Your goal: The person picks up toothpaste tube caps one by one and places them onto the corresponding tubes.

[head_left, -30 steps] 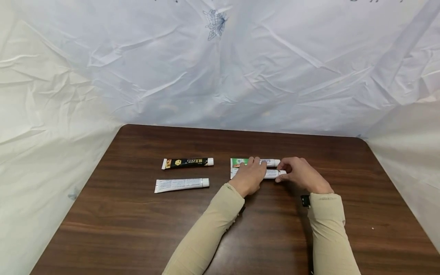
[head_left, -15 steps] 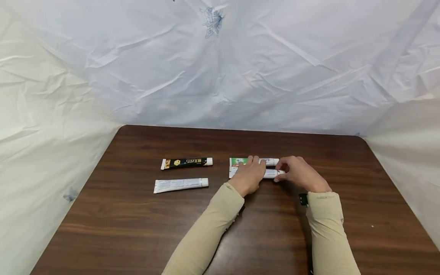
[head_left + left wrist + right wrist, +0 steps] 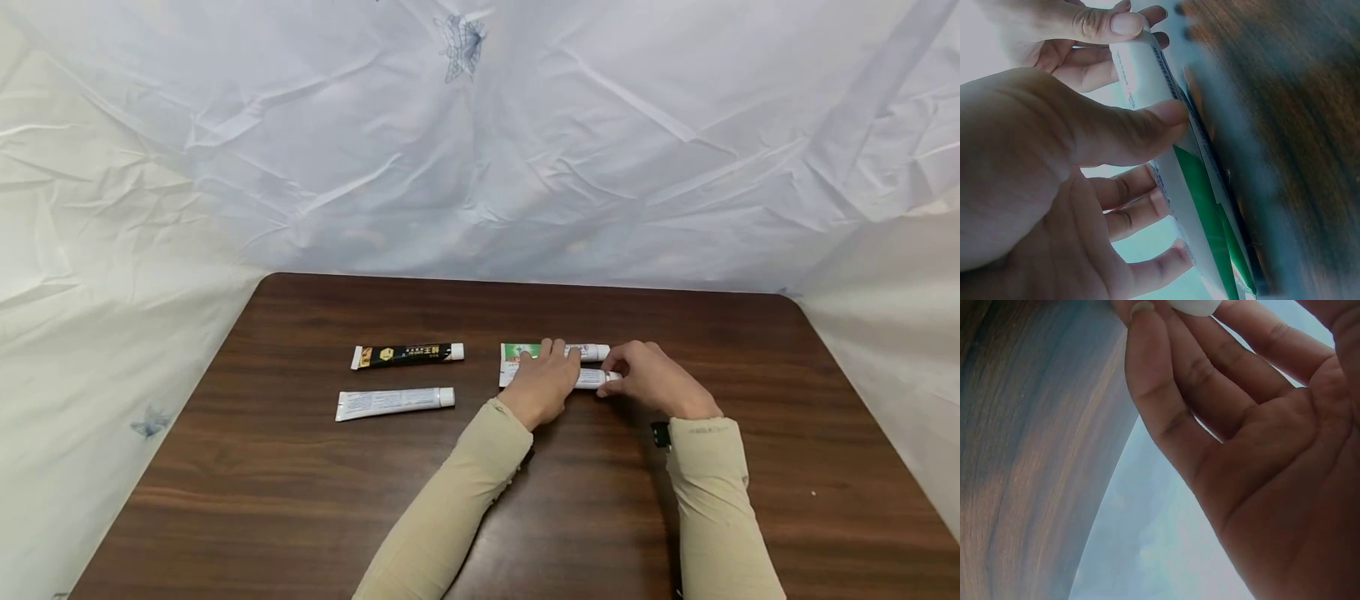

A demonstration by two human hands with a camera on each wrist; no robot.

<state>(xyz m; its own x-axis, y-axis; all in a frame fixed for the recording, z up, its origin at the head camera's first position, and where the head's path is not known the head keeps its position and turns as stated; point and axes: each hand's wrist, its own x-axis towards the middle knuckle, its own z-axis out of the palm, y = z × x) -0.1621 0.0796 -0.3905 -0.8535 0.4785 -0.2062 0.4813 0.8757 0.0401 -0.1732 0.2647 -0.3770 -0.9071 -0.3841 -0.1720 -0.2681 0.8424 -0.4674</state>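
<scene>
Two toothpaste tubes lie side by side on the table in the head view: a green-and-white toothpaste tube (image 3: pixel 520 352) at the back and a mostly white toothpaste tube (image 3: pixel 589 378) in front. My left hand (image 3: pixel 546 385) holds across both, its thumb (image 3: pixel 1163 119) on the near side and its fingers spread over the far side. My right hand (image 3: pixel 660 379) pinches the front tube's cap end between thumb and fingers. A white cap (image 3: pixel 1196 305) shows at the top of the right wrist view. My left hand hides the tubes' middles.
To the left lie a black toothpaste tube (image 3: pixel 407 355) and, in front of it, another white toothpaste tube (image 3: pixel 395 403). The brown wooden table (image 3: pixel 300 500) has pale cloth (image 3: pixel 360 150) hanging behind it and at both sides.
The head view has shifted slightly. Both hands and all the tubes keep practically the same places.
</scene>
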